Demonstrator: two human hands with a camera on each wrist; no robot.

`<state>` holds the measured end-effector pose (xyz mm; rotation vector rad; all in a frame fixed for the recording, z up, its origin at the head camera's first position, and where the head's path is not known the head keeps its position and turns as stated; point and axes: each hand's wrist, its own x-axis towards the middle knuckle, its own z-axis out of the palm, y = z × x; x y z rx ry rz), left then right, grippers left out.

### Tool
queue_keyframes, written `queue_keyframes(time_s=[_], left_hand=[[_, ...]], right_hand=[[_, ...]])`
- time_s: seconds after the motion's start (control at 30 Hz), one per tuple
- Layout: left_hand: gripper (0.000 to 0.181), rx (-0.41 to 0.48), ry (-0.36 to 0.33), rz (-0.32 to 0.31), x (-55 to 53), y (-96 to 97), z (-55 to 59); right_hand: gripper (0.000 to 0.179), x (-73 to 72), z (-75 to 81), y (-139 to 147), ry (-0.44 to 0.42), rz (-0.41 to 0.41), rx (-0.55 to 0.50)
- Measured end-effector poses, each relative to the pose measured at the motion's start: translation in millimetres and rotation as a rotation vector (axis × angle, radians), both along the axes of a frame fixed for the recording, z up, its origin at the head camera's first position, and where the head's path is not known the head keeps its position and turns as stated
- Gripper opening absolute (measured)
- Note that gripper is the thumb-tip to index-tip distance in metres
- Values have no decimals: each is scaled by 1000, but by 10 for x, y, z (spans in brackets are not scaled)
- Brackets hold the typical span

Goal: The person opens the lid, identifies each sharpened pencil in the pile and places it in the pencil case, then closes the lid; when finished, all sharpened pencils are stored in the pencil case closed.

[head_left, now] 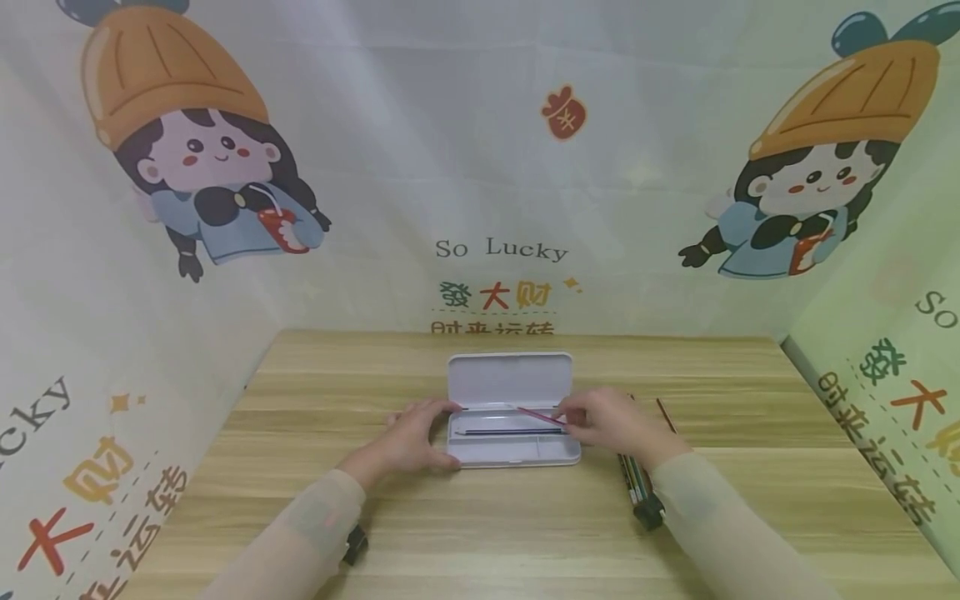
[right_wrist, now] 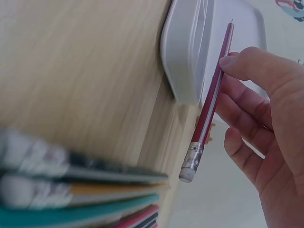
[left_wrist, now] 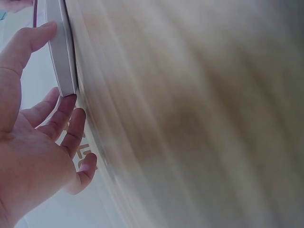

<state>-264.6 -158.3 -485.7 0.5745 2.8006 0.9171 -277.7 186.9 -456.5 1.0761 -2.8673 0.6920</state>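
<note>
A white pencil case (head_left: 558,452) lies on the table with its lid (head_left: 510,379) raised at the back. Inside it is a dark pencil (head_left: 495,432), stretched along the length of the case. My left hand (head_left: 405,442) holds the left end of the case, thumb at the front corner and fingers toward the back one. Between thumb and fingers, my right hand (head_left: 611,421) pinches a red striped pencil (right_wrist: 211,102) over the case's right part. Its point faces up and away in the right wrist view, and its white eraser (right_wrist: 186,175) sticks out below the hand.
Several pencils (right_wrist: 85,175) lie bunched on the wooden table (head_left: 510,533), right of the case and partly under my right forearm. A reddish-brown pencil (head_left: 665,414) shows beyond that forearm. A printed cloth (head_left: 420,167) hangs behind and along both sides of the table.
</note>
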Motion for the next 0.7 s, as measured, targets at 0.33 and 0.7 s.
queue_keyframes(time_s=[0.33, 0.7], left_hand=[[84, -6, 3, 10, 4, 7, 2], [86, -14, -8, 12, -8, 14, -13]], right_hand=[[18, -113, 10, -245, 92, 108, 44], [17, -181, -18, -430, 81, 159, 68]])
